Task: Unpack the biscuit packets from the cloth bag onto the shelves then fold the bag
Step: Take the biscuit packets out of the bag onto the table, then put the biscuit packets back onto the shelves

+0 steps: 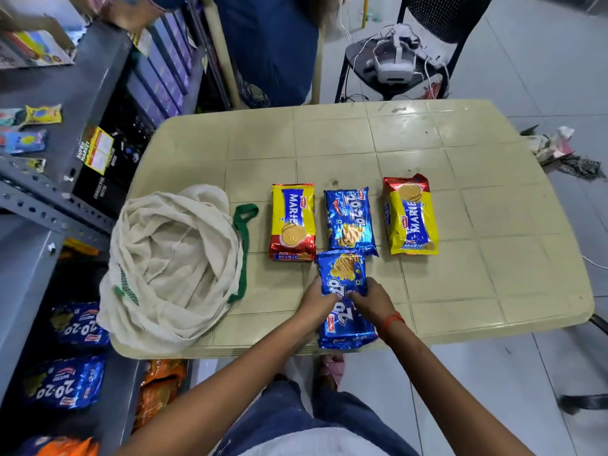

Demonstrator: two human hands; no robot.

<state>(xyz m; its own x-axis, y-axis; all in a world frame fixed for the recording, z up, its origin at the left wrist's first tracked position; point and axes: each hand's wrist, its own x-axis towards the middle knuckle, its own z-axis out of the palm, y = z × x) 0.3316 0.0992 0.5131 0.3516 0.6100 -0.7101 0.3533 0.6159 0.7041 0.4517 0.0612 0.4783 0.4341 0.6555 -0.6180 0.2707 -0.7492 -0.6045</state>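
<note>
A crumpled cream cloth bag with green handles lies on the left of the beige table. Beside it lie a yellow-and-red Marie packet, a blue 20-20 packet and a second Marie packet. Another blue 20-20 packet rests at the table's front edge. My left hand grips its left side and my right hand grips its right side.
Grey metal shelves stand to the left, with blue 20-20 packets and orange packets on the lower levels. A black chair carrying a headset and cables stands behind the table. Rubbish lies on the floor at right.
</note>
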